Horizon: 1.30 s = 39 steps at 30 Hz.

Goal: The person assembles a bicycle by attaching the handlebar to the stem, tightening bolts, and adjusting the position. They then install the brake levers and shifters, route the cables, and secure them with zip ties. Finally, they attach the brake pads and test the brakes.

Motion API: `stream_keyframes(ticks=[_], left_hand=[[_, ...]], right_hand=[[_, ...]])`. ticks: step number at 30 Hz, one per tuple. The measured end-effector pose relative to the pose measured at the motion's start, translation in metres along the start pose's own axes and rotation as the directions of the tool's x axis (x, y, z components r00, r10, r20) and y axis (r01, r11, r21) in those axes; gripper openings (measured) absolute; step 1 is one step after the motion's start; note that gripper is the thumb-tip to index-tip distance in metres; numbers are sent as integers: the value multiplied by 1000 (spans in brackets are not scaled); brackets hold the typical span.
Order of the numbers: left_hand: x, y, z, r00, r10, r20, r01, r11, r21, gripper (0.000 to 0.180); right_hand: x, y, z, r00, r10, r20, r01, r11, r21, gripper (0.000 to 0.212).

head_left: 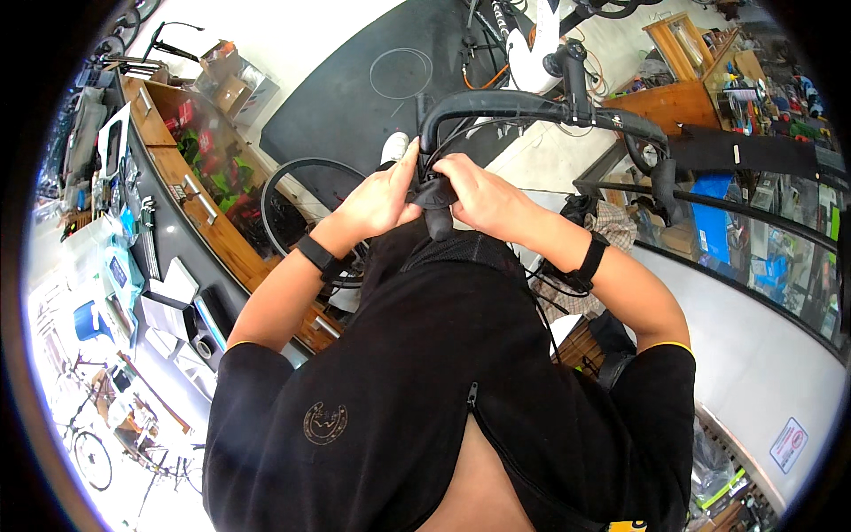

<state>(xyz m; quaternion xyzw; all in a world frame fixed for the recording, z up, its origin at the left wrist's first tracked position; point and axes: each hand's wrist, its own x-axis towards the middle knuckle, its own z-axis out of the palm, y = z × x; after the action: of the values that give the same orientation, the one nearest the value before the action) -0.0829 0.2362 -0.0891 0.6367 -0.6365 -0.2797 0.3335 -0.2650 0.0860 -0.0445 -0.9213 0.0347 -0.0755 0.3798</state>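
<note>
Both hands meet at the left brake lever hood (438, 222) of a black drop handlebar (496, 103). My left hand (377, 202) presses against the hood's left side, one finger stretched along it and the thumb near its middle. My right hand (489, 200) closes on the other side, its fingertips curled over the top where the hood joins the bar. The fingers partly hide the rubber cover and any small part between them. Thin black cables (479, 129) run loose beside the bar. The handlebar is fixed to a white bike frame (534, 53).
A bike wheel (306, 168) stands at the left, by a wooden drawer cabinet (182, 177) with a cluttered dark top. The other brake lever (665, 186) hangs near a glass display case (762, 230). A coiled cable (401, 73) lies on a dark mat (332, 97).
</note>
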Motion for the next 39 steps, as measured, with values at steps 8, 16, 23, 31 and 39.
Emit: stream_keyframes(ticks=[8,16,23,31,39], left_hand=[[4,-3,-13,1000,-6,-20,3,989,-150,99],[9,9,-24,978,-177,107,188,977,-102,93],[12,-10,-15,997,-69,-16,69,997,-15,89],[13,-5,-22,991,-108,74,126,943,-308,92],[15,-2,-13,986,-161,40,165,937,-309,84]], right_hand=[[7,13,21,987,109,-118,-90,984,157,68],[12,19,26,983,69,-171,-57,996,75,62],[13,20,29,975,127,-183,-96,981,169,60],[21,20,12,992,116,-49,-106,978,181,66],[21,33,24,998,52,-37,-48,995,90,68]])
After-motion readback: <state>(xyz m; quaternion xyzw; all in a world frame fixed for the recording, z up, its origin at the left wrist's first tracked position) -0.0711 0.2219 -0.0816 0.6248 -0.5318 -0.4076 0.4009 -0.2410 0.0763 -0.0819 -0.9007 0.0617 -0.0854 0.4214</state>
